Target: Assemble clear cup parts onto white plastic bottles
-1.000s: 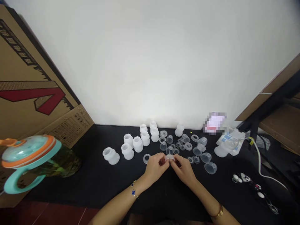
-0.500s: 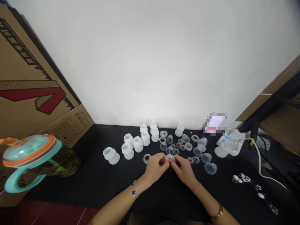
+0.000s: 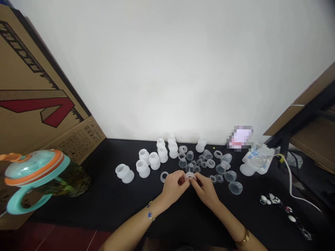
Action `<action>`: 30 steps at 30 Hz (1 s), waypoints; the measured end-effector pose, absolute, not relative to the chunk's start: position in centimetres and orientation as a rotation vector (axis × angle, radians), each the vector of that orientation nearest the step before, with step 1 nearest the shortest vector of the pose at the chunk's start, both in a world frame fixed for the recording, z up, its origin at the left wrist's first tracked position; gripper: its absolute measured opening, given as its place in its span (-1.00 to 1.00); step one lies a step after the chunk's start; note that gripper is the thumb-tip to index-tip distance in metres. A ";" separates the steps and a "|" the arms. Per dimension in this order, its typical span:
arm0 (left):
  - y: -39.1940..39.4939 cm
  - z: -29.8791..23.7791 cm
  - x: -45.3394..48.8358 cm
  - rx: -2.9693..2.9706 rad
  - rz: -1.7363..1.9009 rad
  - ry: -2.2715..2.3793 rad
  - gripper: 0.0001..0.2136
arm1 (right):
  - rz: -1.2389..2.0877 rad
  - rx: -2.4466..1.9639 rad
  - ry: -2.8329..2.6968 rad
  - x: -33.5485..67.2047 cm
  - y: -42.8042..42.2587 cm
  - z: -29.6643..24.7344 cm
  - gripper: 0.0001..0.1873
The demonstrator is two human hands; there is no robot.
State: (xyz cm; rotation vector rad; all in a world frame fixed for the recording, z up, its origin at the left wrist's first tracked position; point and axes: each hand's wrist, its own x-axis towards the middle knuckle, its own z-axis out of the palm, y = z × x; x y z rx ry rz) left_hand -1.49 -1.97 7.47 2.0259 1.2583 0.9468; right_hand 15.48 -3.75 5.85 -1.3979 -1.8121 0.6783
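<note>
left hand (image 3: 174, 188), right hand (image 3: 206, 190), pinching translucent ring (image 3: 190, 176)

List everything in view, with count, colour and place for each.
white silicone pieces: about nine, frosted white, left of centre on the black table
clear plastic cups and rings: over twenty, clear, right of the white pieces
lidded mug: one, teal and orange, left edge
cardboard box: one, brown with red marking, far left
cable: one, white, right side
wall: one, white, behind the table
clear piece: one, clear, held between both hands
left hand: one, bare, blue bracelet at the wrist
right hand: one, bare, gold band at the wrist
</note>
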 end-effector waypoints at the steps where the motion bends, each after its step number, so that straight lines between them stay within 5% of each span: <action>1: -2.0 7.5 -1.5 2.040 0.948 1.269 -0.77 | 0.681 -1.399 -1.812 15.5 -3.8 5.9 -0.65; 21: -1.8 7.3 -1.5 2.004 0.899 1.297 -0.89 | 0.743 -1.367 -1.855 15.7 -3.7 6.6 -0.78; 30: -1.8 7.2 -1.5 2.023 0.897 1.297 -0.78 | 0.667 -1.442 -1.845 15.7 -3.4 6.2 -0.70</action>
